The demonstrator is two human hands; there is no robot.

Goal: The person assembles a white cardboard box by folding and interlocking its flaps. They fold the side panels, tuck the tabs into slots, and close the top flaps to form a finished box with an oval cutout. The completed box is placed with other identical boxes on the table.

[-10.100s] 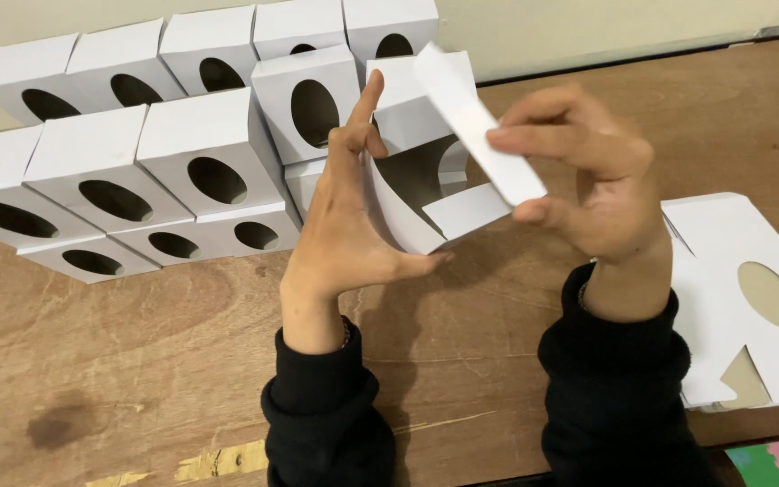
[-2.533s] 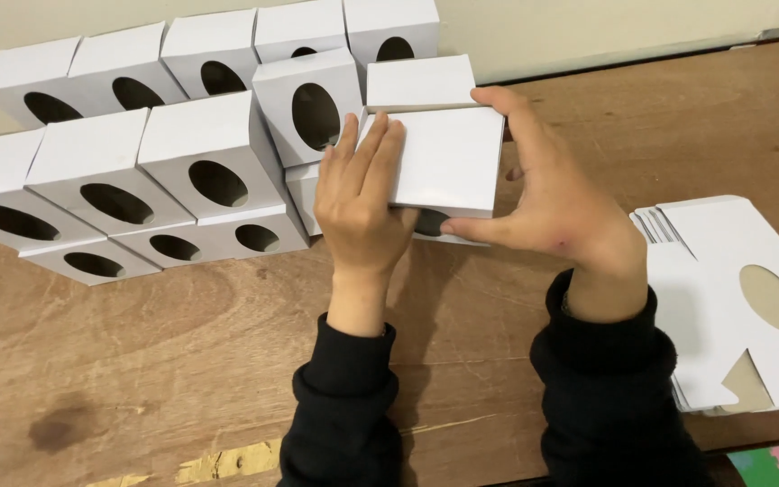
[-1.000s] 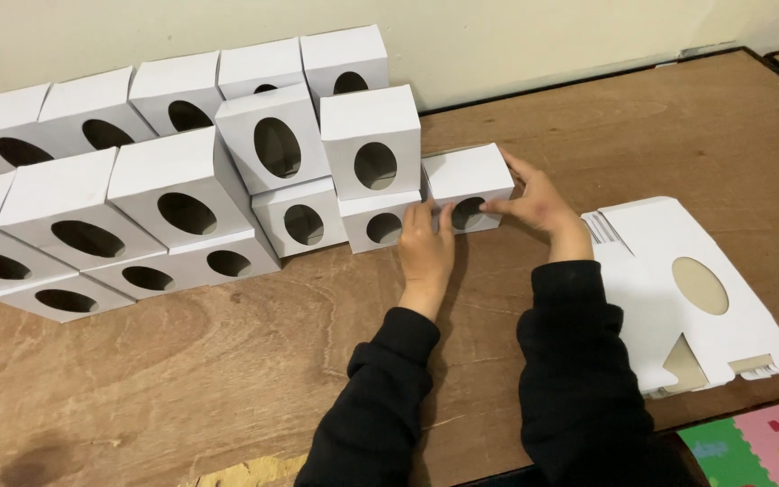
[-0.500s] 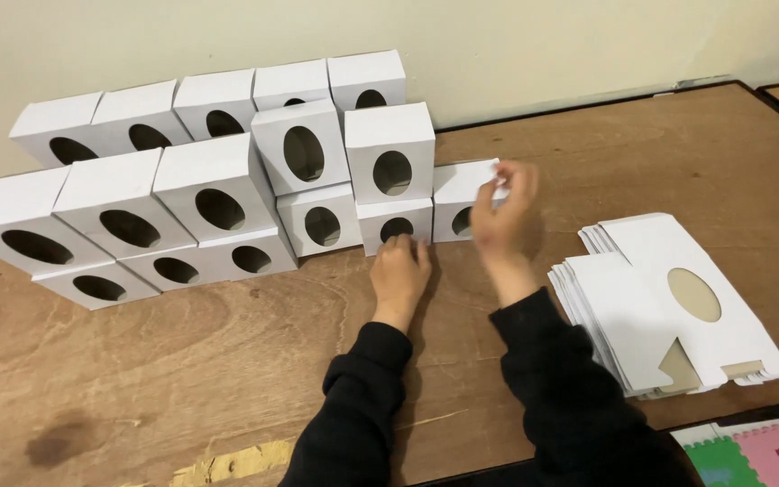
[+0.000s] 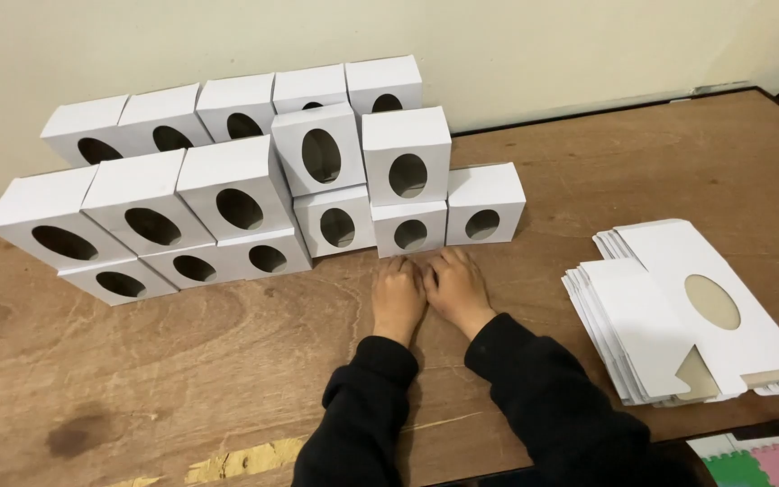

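My left hand point(image 5: 397, 296) and my right hand point(image 5: 456, 285) rest side by side, palms down, on the wooden table point(image 5: 227, 379). Neither holds anything; the fingers lie loosely together. Just beyond the fingertips stands a row of small white cardboard boxes with oval cut-outs. The rightmost box point(image 5: 485, 204) stands at the end of that row, a short gap from my right hand. Behind and to the left, more white boxes point(image 5: 227, 194) are stacked in two layers against the wall.
A pile of flat, unfolded white box blanks point(image 5: 678, 316) with an oval hole lies on the table to the right. A colourful foam mat point(image 5: 759, 460) shows past the table's near right corner. The beige wall point(image 5: 543, 45) closes the far side.
Earlier I folded a box in both hands, then set it at the right end of the row. Both hands have since let go and dropped flat onto the table in front of the boxes.
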